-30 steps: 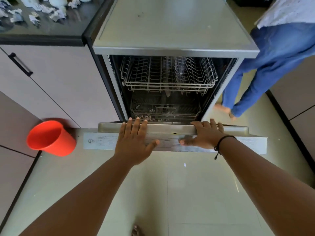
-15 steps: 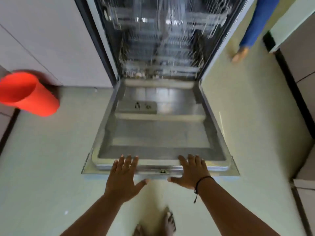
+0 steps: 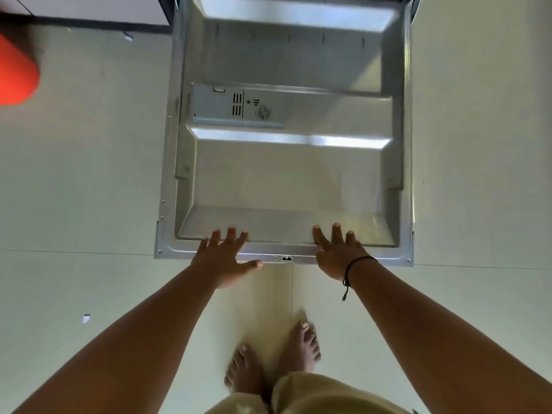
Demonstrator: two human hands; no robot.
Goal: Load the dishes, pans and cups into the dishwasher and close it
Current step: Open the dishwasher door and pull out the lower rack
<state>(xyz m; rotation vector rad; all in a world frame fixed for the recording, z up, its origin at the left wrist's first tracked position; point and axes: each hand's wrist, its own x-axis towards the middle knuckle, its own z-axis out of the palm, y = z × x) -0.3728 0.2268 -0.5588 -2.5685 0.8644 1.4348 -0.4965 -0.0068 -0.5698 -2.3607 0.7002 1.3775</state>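
On lowered dishwasher door [image 3: 286,180], both hands (flat)

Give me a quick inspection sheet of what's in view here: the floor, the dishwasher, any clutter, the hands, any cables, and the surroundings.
Surface: pale tiled floor, with small light scraps lying on it.
Job's things: dishwasher door folded down flat, steel inner side up, detergent dispenser on its left part. No dishes, pans or cups on the door; racks out of view.
Clutter: orange-red container at the left edge, blurred and cut off.
Hands: left hand and right hand rest on the door's near edge, fingers straight and spread. Black band on the right wrist.
Cables: nothing seen.
Surroundings: cabinet base at upper left; the person's bare feet below the door.
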